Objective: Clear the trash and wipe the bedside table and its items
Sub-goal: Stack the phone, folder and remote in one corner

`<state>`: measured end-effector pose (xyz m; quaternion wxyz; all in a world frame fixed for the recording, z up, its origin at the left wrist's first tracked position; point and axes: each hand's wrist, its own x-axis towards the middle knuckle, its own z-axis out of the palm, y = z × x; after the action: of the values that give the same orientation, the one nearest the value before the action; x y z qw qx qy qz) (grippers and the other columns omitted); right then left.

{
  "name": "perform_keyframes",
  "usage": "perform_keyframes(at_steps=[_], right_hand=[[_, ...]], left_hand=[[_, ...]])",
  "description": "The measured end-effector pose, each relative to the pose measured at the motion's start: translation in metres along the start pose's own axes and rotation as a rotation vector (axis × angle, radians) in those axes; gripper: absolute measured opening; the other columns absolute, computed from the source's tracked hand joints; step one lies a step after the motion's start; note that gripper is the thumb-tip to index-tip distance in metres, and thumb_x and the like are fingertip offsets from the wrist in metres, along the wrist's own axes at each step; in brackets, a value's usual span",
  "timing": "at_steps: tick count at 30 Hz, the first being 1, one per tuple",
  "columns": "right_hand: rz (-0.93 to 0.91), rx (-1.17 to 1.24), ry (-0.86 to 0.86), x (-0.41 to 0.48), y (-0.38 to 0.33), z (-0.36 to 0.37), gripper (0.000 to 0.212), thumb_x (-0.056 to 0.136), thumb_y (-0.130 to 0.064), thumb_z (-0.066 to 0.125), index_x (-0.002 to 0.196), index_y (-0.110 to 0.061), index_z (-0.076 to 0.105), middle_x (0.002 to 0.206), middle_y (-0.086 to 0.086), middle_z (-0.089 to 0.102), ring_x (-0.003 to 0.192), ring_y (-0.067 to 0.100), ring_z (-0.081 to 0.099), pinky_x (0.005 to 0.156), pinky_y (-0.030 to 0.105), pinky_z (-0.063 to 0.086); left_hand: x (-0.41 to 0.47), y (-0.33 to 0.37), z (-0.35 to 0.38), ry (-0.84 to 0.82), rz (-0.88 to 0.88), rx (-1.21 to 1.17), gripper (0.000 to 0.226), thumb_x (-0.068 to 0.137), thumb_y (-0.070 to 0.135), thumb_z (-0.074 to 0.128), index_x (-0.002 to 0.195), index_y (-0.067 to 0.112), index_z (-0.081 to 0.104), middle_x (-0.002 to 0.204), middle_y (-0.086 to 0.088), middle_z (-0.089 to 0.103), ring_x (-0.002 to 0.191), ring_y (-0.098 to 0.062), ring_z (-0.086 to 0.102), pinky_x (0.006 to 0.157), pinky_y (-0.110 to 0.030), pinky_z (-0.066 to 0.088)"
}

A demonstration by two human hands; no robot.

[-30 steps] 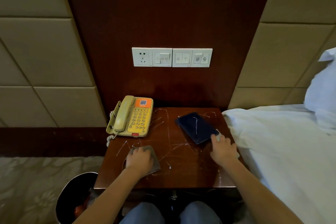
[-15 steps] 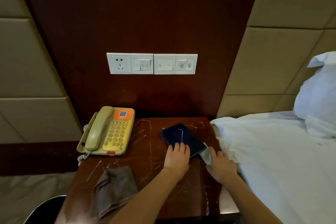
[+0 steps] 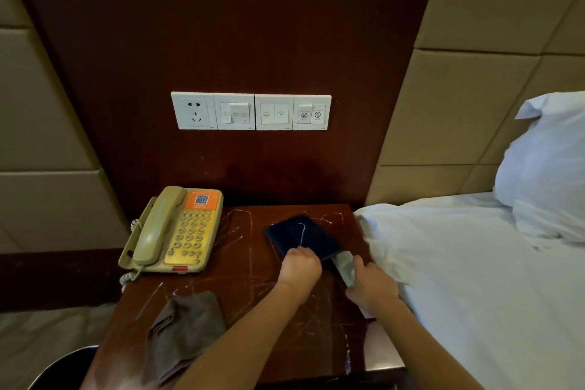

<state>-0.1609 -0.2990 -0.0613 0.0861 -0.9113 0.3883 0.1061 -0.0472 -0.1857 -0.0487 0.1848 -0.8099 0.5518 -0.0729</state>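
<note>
- The bed (image 3: 474, 279) fills the right side, its white sheet spilling against the table's edge; it is soft and plays no part here.
- The bedside table (image 3: 250, 266) is dark, hard wood streaked with pale smears. It looks rigid enough to take firm pressure from a wipe.
- The telephone (image 3: 177, 231) sits at the back left with its handset cradled. I'd judge it light plastic that slides if pushed, so hold the body steady, and mind the coiled cord.
- The bin (image 3: 68, 366) shows only as a dark curve at the lower left, below the table's near corner. I cannot tell what is in it.
- The grey cloth (image 3: 186, 326) lies crumpled on the near left of the table, untouched, limp and easy to bunch up.
- The dark folder (image 3: 300, 236) lies flat towards the back right. It looks thin, fairly stiff and smooth-faced, so it is best lifted by an edge. The left hand (image 3: 300, 266) is there now, fingers curled over its near edge.
- The pale scrap (image 3: 343, 266), the trash, pokes out from the folder's near right corner. It looks flimsy, crinkly and almost weightless, so a pinch is enough. The right hand (image 3: 370, 285) grips its free end between thumb and fingers.
- The two hands sit close together, not touching, each clamped on its own thing.
</note>
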Motion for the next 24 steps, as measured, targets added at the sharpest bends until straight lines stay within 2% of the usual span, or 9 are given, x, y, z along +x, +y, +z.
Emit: perform_keyframes(at_steps=[8, 11, 15, 16, 18, 19, 21, 22, 24], right_hand=[[0.035, 0.219, 0.052, -0.010, -0.022, -0.025, 0.061, 0.087, -0.041, 0.059, 0.134, -0.017, 0.029, 0.115, 0.006, 0.056, 0.101, 0.024, 0.059, 0.068, 0.028, 0.042], [0.007, 0.248, 0.076, -0.012, -0.048, -0.035, 0.061, 0.087, -0.043, 0.059, 0.134, -0.017, 0.030, 0.115, 0.006, 0.054, 0.100, 0.024, 0.060, 0.068, 0.029, 0.044], [-0.027, 0.362, 0.120, -0.015, -0.093, -0.043, 0.063, 0.087, -0.043, 0.060, 0.136, -0.018, 0.029, 0.117, 0.007, 0.055, 0.099, 0.024, 0.060, 0.073, 0.033, 0.049], [-0.038, 0.397, 0.127, -0.014, -0.106, -0.043, 0.063, 0.087, -0.042, 0.060, 0.136, -0.017, 0.030, 0.116, 0.007, 0.055, 0.098, 0.024, 0.061, 0.073, 0.034, 0.050], [-0.060, 0.482, 0.132, -0.013, -0.131, -0.045, 0.062, 0.087, -0.041, 0.061, 0.135, -0.017, 0.031, 0.116, 0.007, 0.058, 0.096, 0.024, 0.063, 0.073, 0.035, 0.053], [-0.071, 0.522, 0.136, -0.011, -0.144, -0.045, 0.061, 0.087, -0.041, 0.061, 0.135, -0.017, 0.032, 0.117, 0.007, 0.059, 0.095, 0.025, 0.063, 0.073, 0.036, 0.054], [-0.080, 0.590, 0.128, -0.009, -0.170, -0.047, 0.062, 0.087, -0.041, 0.062, 0.136, -0.017, 0.032, 0.119, 0.009, 0.060, 0.097, 0.026, 0.064, 0.074, 0.037, 0.055], [-0.075, 0.626, 0.123, -0.007, -0.183, -0.047, 0.063, 0.087, -0.042, 0.062, 0.137, -0.018, 0.031, 0.121, 0.009, 0.060, 0.098, 0.027, 0.064, 0.076, 0.038, 0.055], [-0.064, 0.690, 0.126, -0.004, -0.206, -0.046, 0.065, 0.087, -0.042, 0.063, 0.139, -0.019, 0.031, 0.124, 0.010, 0.058, 0.103, 0.028, 0.063, 0.083, 0.041, 0.055]], left_hand=[[-0.025, -0.079, -0.038, 0.132, -0.214, -0.315, 0.032, 0.092, -0.001, 0.046, 0.124, 0.002, 0.046, 0.118, -0.014, 0.060, 0.104, -0.031, 0.062, 0.079, -0.038, 0.051], [-0.048, -0.118, -0.043, 0.171, -0.405, -0.537, 0.025, 0.093, 0.004, 0.045, 0.116, 0.006, 0.051, 0.111, -0.012, 0.063, 0.100, -0.031, 0.063, 0.078, -0.038, 0.050], [-0.078, -0.170, -0.011, 0.335, -0.794, -1.085, 0.014, 0.093, 0.005, 0.046, 0.087, 0.005, 0.059, 0.094, -0.021, 0.066, 0.081, -0.034, 0.061, 0.063, -0.036, 0.044], [-0.083, -0.179, 0.000, 0.366, -0.908, -1.281, 0.017, 0.092, 0.003, 0.047, 0.079, 0.006, 0.057, 0.089, -0.021, 0.065, 0.081, -0.035, 0.061, 0.064, -0.038, 0.047], [-0.087, -0.188, 0.018, 0.449, -1.141, -1.830, 0.025, 0.093, -0.004, 0.046, 0.074, 0.010, 0.053, 0.090, -0.019, 0.059, 0.089, -0.036, 0.059, 0.081, -0.050, 0.053], [-0.088, -0.187, 0.024, 0.504, -1.231, -2.142, 0.024, 0.093, -0.009, 0.042, 0.081, 0.007, 0.054, 0.096, -0.018, 0.056, 0.096, -0.037, 0.056, 0.088, -0.052, 0.049], [-0.088, -0.179, 0.033, 0.576, -1.324, -2.624, 0.030, 0.095, -0.014, 0.033, 0.116, -0.002, 0.050, 0.113, -0.018, 0.051, 0.117, -0.041, 0.048, 0.095, -0.050, 0.042], [-0.088, -0.172, 0.038, 0.611, -1.332, -2.719, 0.038, 0.095, -0.014, 0.032, 0.129, 0.000, 0.044, 0.121, -0.019, 0.049, 0.123, -0.041, 0.046, 0.096, -0.049, 0.041], [-0.087, -0.157, 0.038, 0.661, -1.333, -2.760, 0.042, 0.096, -0.012, 0.033, 0.133, 0.005, 0.041, 0.132, -0.019, 0.049, 0.125, -0.040, 0.046, 0.097, -0.047, 0.043]])
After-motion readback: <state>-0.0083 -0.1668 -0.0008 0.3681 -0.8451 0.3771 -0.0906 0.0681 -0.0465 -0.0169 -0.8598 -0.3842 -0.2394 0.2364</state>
